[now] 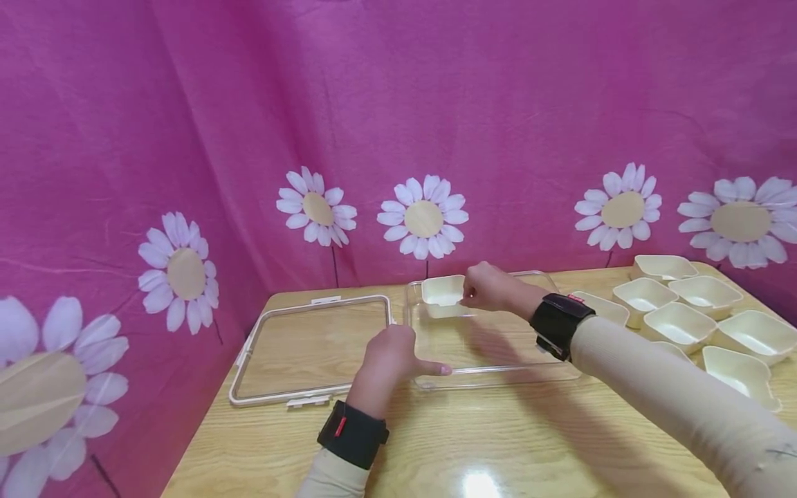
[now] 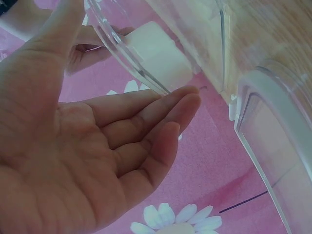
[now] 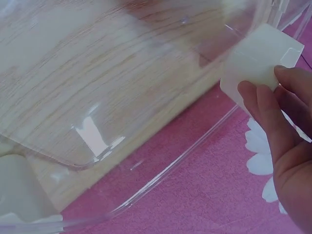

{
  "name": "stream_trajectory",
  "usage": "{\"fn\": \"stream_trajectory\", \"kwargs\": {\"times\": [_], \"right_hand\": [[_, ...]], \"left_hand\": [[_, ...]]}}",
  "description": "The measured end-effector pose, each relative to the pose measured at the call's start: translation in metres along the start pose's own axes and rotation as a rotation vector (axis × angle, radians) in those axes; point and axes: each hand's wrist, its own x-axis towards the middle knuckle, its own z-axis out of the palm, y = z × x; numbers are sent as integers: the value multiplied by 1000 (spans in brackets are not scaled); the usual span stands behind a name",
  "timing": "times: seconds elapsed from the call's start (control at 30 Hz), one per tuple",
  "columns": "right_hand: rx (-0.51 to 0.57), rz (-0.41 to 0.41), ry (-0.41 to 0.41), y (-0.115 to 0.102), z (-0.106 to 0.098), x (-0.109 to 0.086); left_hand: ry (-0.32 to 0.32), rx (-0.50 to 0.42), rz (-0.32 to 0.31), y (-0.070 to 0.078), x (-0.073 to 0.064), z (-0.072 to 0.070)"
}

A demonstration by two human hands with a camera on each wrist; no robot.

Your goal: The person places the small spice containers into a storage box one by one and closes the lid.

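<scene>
A small cream tub (image 1: 443, 290) stands at the back left corner of a large clear plastic container (image 1: 498, 371). My right hand (image 1: 490, 287) pinches the tub's right side between thumb and fingers, as the tub (image 3: 263, 56) in the right wrist view shows. At the container's left side is my left hand (image 1: 387, 356), its thumb stretched along the front rim. In the left wrist view the fingers of that hand (image 2: 97, 141) are extended and lightly bent, close to the clear wall; whether they touch it I cannot tell.
A clear lid with a white rim (image 1: 311, 305) lies left of the container. Several more cream tubs (image 1: 679, 324) are grouped on the right of the wooden table (image 1: 498, 443). A pink flowered cloth (image 1: 498, 104) hangs behind and to the left.
</scene>
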Motion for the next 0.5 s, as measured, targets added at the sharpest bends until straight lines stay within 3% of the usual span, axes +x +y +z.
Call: {"fn": "stream_trajectory", "kwargs": {"times": [0.2,0.5], "right_hand": [[-4,4,-34,2,4,0],[-12,95,-101,2,7,1]], "left_hand": [[-3,0,4,4,-1,0],[-15,2,-11,4,1,1]]}}
